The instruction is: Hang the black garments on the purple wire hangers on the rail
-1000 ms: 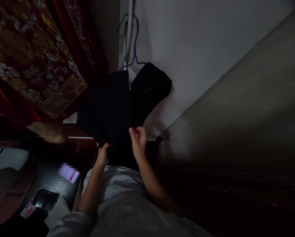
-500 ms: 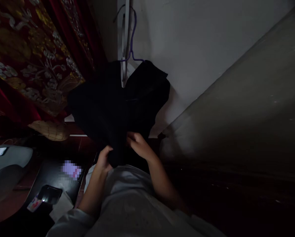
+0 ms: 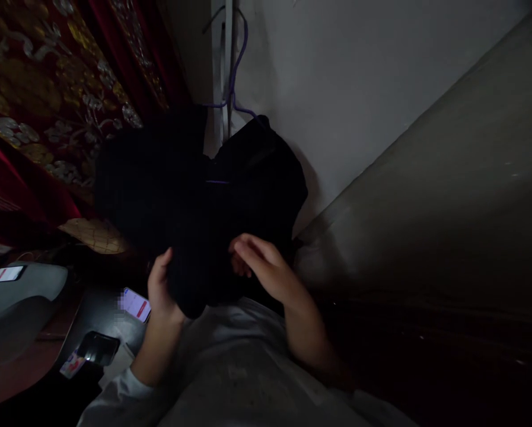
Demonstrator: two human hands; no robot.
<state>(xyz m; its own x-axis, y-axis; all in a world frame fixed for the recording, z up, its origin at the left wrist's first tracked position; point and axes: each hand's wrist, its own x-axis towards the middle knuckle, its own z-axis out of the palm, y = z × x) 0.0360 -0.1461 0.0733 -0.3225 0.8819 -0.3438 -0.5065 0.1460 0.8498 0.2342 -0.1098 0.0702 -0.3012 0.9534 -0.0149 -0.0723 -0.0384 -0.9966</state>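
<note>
A black garment (image 3: 190, 190) hangs from a purple hanger (image 3: 236, 65) against the white wall and spreads wide in front of me. My left hand (image 3: 159, 284) grips the garment's lower edge, fingers curled around the dark cloth. My right hand (image 3: 263, 264) presses on the cloth just to the right, fingers bent on the fabric with the thumb toward the left hand. The dim light hides the garment's folds and shape.
A red curtain with gold and silver flowers (image 3: 47, 89) hangs at the left. Below it a dark table (image 3: 92, 320) holds a lit phone (image 3: 134, 303), a dark phone (image 3: 97, 349) and a card. A grey surface (image 3: 448, 178) slopes along the right.
The garment has swung left and spread wider. My left hand shifted left and up along its lower edge. My right hand dropped from a raised pinch onto the cloth.
</note>
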